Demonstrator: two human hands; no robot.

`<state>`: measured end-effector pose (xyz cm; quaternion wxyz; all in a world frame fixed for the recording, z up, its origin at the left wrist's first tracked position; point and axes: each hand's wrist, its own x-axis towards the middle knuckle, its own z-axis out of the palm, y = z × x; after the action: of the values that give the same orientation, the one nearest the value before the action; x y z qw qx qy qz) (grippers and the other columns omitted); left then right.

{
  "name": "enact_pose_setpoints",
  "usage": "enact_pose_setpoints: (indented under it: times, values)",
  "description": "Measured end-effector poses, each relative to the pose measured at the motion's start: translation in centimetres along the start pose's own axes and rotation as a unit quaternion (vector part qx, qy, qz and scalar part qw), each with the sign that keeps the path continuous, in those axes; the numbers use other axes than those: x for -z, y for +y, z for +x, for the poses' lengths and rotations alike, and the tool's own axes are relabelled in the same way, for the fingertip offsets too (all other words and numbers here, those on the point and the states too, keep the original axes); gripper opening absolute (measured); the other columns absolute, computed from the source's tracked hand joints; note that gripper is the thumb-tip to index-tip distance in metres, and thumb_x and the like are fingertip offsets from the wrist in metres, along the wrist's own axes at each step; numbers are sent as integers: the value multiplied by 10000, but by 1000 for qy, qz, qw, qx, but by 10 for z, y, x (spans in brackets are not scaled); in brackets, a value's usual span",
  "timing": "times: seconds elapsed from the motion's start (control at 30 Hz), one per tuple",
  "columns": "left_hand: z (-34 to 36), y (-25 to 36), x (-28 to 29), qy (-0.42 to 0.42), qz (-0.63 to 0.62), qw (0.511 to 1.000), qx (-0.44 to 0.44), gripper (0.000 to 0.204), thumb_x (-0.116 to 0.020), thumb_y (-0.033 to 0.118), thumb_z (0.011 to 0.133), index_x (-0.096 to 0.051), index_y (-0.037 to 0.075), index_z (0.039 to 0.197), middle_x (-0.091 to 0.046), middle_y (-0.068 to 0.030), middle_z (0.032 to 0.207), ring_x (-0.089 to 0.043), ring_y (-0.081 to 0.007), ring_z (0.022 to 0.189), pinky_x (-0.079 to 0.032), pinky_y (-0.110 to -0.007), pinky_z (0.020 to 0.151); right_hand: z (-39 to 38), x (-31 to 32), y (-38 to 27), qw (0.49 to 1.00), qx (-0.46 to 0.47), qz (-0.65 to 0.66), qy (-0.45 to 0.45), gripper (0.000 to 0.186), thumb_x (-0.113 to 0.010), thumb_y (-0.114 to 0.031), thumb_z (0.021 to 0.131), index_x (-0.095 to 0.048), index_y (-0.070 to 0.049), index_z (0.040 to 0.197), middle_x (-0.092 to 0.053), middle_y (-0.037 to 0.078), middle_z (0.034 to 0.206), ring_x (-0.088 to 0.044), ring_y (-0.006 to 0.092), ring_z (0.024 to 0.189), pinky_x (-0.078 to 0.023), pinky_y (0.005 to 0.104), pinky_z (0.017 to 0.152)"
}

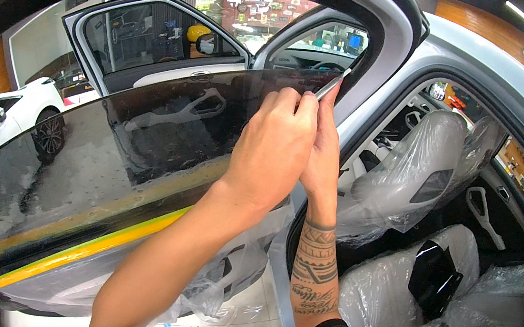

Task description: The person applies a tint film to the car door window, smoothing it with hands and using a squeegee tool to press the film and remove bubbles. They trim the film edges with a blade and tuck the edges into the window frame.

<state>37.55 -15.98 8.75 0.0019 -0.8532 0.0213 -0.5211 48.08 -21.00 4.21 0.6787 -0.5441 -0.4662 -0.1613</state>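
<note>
Tinted window spreads below and left of our left hand, and we're up near its top corner with 2 hands!
Our right hand looks clamped on a thin silver tool, index finger laid along it, probably for fine control; our left's fingers curl together right beside it, perhaps for steadiness, though what they pinch we cannot tell. Below the left hand, 1 yellow strip lines the door, likely guarding it.
</note>
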Motion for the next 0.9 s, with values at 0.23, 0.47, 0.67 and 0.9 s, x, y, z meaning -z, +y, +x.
enact_pose_setpoints:
  times: [0.23, 0.47, 0.67, 0.9]
  values:
    - [-2, -1, 2, 7, 21, 1000, -11, 214, -640, -17, 762, -574, -30, 966, -583, -165, 907, -609, -305, 907, -551, -354, 774, 0, -3, 1, 1000, 1, 10, 2, 894, -610, -82, 901, -21, -106, 1573, -502, 23, 692, -476, 86, 647, -439, 245, 602]
    - [-3, -1, 11, 16, 14, 1000, -8, 284, -623, -23, 807, -615, -36, 1090, -588, -164, 939, -604, -342, 908, -509, -422, 784, -1, -3, 11, 999, 1, 46, -5, 935, -532, 47, 822, -2, -110, 1576, -493, 28, 693, -476, 102, 633, -434, 247, 600]
    - [-3, -4, 15, 5, 19, 1000, -24, 283, -619, -22, 813, -614, -40, 1095, -588, -160, 935, -604, -337, 901, -509, -419, 771, 0, -5, 11, 999, -9, 54, -5, 943, -522, 59, 808, -1, -107, 1576, -499, 27, 683, -474, 105, 618, -434, 251, 594]
    - [1, -5, 6, 16, -4, 999, -35, 254, -602, -12, 834, -616, -53, 1084, -601, -183, 905, -620, -361, 859, -514, -427, 744, -1, -2, -4, 1000, 4, -30, 1, 932, -595, -28, 858, -2, -110, 1573, -522, 37, 683, -482, 108, 618, -441, 263, 594]
